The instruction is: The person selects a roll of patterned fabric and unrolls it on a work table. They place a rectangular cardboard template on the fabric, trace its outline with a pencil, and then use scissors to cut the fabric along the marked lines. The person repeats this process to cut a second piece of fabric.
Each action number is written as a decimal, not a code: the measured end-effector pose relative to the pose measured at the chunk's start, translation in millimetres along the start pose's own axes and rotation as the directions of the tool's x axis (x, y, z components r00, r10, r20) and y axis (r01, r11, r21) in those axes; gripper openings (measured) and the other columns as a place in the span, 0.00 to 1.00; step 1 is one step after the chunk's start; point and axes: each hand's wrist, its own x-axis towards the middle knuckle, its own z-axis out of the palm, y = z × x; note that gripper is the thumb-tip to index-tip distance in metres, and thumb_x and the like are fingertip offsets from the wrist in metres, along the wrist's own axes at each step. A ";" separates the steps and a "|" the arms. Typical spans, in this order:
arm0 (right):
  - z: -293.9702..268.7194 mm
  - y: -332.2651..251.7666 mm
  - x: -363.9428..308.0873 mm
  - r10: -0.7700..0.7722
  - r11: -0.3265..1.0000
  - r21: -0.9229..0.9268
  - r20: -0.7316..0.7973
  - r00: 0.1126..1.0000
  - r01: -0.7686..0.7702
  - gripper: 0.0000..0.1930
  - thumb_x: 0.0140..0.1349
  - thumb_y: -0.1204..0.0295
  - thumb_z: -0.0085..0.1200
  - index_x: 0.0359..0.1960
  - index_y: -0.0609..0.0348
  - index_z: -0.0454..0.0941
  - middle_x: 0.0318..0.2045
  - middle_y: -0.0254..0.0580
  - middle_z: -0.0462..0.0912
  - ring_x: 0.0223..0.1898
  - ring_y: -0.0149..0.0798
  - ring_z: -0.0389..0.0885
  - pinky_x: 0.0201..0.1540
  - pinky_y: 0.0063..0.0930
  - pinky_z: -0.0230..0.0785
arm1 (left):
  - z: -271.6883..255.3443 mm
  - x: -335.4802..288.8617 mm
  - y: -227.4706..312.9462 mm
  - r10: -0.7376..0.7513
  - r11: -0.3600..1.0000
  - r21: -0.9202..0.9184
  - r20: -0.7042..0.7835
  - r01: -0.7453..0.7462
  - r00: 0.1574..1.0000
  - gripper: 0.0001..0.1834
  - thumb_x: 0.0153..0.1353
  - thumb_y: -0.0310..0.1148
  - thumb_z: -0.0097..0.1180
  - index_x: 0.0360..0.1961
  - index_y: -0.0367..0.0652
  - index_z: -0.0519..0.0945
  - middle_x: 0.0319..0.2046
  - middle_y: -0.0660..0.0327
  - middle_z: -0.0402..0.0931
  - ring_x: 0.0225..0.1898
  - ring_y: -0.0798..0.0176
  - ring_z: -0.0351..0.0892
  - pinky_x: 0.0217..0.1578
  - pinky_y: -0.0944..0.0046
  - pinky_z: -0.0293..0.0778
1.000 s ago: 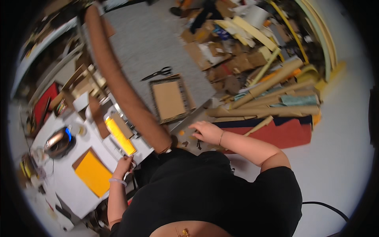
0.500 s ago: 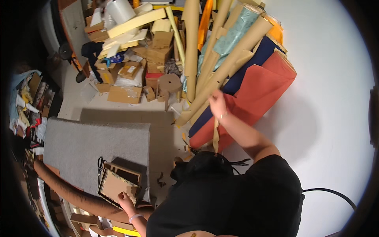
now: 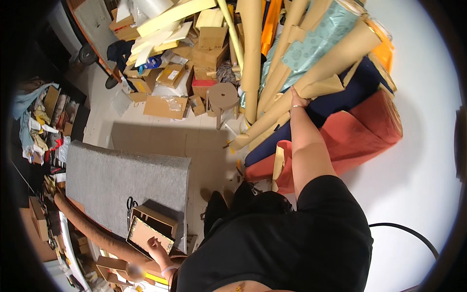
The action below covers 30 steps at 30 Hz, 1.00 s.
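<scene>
Right hand [image 3: 299, 100]: now against tan roll [image 3: 335, 59], closure unclear. Left hand [image 3: 156, 246]: half-open, empty, over tray [image 3: 140, 232] as before.

From my end I can't make out all the fingers on the right hand [image 3: 299, 101]; they get lost against the tan paper roll [image 3: 335, 56]. Can't tell if the left hand [image 3: 156, 249] touches the framed board [image 3: 145, 234] either (looking down doesn't help). Top edge chops off the white roll [image 3: 152, 6], there's a blurry round blob [image 3: 136, 271] lower left, and the black cable [image 3: 404, 228] vanishes into the dark rim, lower right.
</scene>
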 end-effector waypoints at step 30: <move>-43.4 -84.3 -202.4 -0.241 0.968 0.158 0.385 0.891 0.194 0.33 0.48 0.74 0.79 0.56 0.69 0.76 0.52 0.50 0.83 0.51 0.44 0.83 0.57 0.39 0.76 | 348.4 68.3 450.0 0.841 0.460 -0.646 0.538 -0.609 0.066 0.58 0.55 0.47 0.79 0.77 0.35 0.56 0.74 0.41 0.60 0.76 0.41 0.60 0.75 0.49 0.58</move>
